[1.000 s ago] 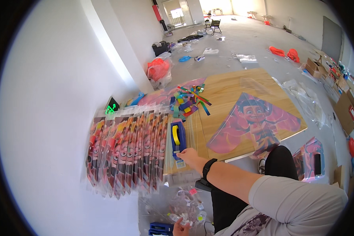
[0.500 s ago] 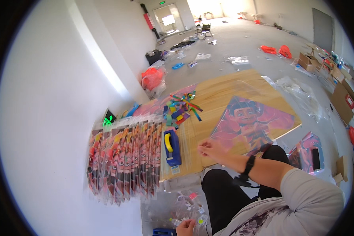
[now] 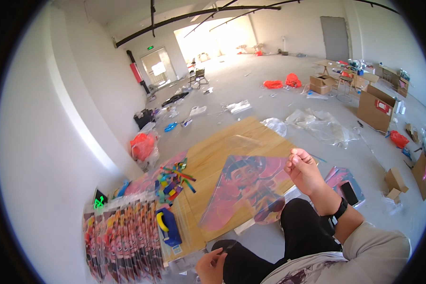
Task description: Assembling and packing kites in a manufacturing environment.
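A diamond-shaped, kite-like sheet (image 3: 246,184) printed with a pink and purple cartoon figure lies flat on the wooden table (image 3: 208,154). My right hand (image 3: 302,171) is raised by the sheet's right corner, thumb and fingertips pinched together; whatever they hold is too small to make out. Low in front of the table, beside my left thigh, my left hand (image 3: 211,266) has its fingers curled in. I cannot see what is in it, if anything. Nearest to it on the table is a blue tape dispenser (image 3: 171,233) with a yellow roll.
Several printed pieces in clear sleeves (image 3: 123,241) hang in a row at the table's left. Behind the dispenser lies a pile of coloured strips (image 3: 173,182). A dark phone (image 3: 349,193) rests on a printed sheet at right. Cardboard boxes (image 3: 375,108) and clear plastic (image 3: 319,125) litter the floor.
My right hand has gone from the sheet's left side to its right corner and up. My left hand has come up beside my thigh. The view has tilted up and turned right.
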